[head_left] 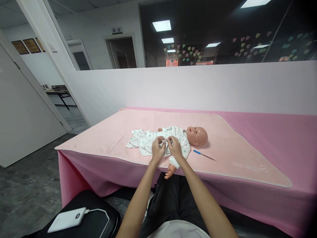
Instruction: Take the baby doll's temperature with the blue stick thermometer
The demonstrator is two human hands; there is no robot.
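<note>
A baby doll [200, 136] lies on its back, its head to the right and one arm hanging toward the table's front edge. It wears white patterned baby clothes [146, 138]. Over the doll's middle, my left hand [158, 148] pinches the edge of the garment. Close beside it, my right hand [174, 147] grips the same cloth, with fingertips nearly meeting the left ones. What exactly sits between the fingertips is too small to make out. To the right of my right hand lies a thin tool with a blue handle [197, 152] and a slim dark shaft.
A pale pink mat [104, 135] covers much of the table, over a deeper pink cloth [284, 138]. Behind it rises a white half wall [198, 87] with glass above. At lower left, a white power bank [66, 219] with a cable rests on a black seat [99, 211].
</note>
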